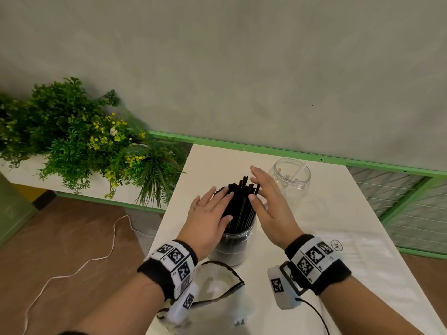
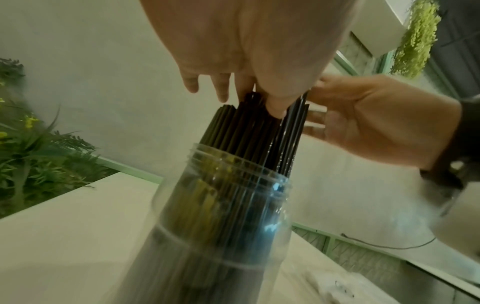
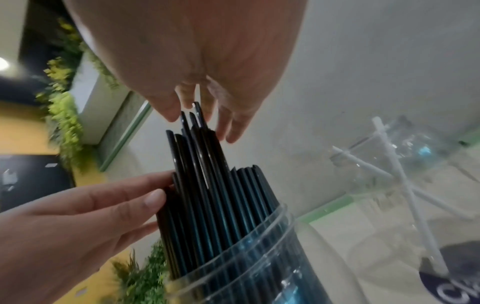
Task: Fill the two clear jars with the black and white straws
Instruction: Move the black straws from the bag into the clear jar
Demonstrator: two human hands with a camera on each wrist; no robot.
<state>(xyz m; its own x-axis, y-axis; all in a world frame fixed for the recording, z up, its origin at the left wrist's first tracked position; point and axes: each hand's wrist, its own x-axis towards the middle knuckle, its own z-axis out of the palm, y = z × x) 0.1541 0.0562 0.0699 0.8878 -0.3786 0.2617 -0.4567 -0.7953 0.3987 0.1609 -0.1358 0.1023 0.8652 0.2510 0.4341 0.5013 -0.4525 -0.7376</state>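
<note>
Near clear jar (image 1: 233, 247) on white table (image 1: 338, 226), packed with black straws (image 1: 242, 204), tips uneven, glossy; left hand (image 1: 210, 218) flat against bundle, fingers straight; right hand (image 1: 268, 201) likewise, holding nothing; far jar (image 1: 292, 176) behind holds few white straws (image 3: 400, 179).

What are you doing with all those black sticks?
They are black straws, packed upright in a clear jar on the white table. A person's left hand and right hand press flat against the bundle from both sides, tidying it; a few straws stick up higher than the rest. Behind it, a second clear jar holds only a couple of white straws, so that one is far from full.
</note>
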